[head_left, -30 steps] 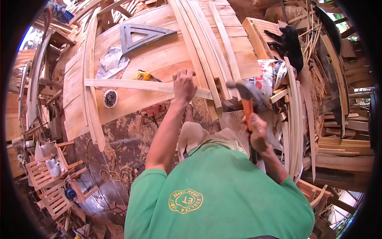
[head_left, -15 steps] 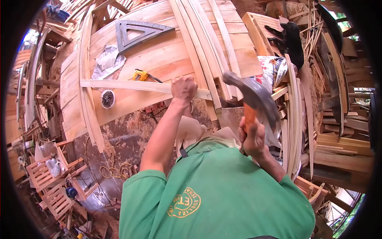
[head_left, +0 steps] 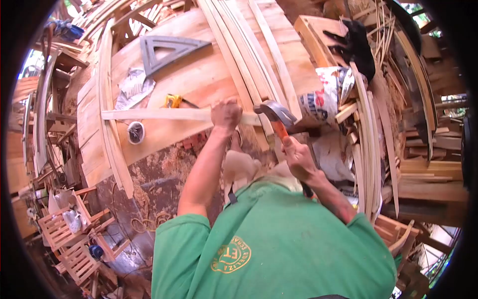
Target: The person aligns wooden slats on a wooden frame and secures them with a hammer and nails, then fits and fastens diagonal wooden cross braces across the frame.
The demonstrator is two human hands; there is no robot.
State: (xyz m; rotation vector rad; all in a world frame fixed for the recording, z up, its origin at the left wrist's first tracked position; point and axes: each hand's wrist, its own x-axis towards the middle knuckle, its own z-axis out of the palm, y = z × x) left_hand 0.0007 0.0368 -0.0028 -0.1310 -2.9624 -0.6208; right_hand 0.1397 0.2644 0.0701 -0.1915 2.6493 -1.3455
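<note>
My left hand (head_left: 226, 115) is closed over a narrow wooden strip (head_left: 164, 114) that lies crosswise over other long strips. In my right hand (head_left: 300, 158) is a claw hammer (head_left: 280, 128) with an orange handle. Its head is low, close to the crosswise strip's right end and the long wooden strips (head_left: 244, 55); whether it touches them I cannot tell. Left of my left hand lie a yellow tape measure (head_left: 173, 101) and a small white cup of nails (head_left: 136, 132). A grey speed square (head_left: 167, 52) rests farther up the boards.
Wide boards (head_left: 189, 79) form the work surface. A crumpled plastic bag (head_left: 135, 88) lies on its left part. At right are a printed sack (head_left: 318, 102), stacked strips (head_left: 366, 149) and a black animal (head_left: 354, 47) lying down. Slatted wooden pieces (head_left: 62, 229) stand lower left.
The hammer has swung down and left, from raised near my right side to the strip's right end. My left hand stays on the strip. The view has shifted slightly.
</note>
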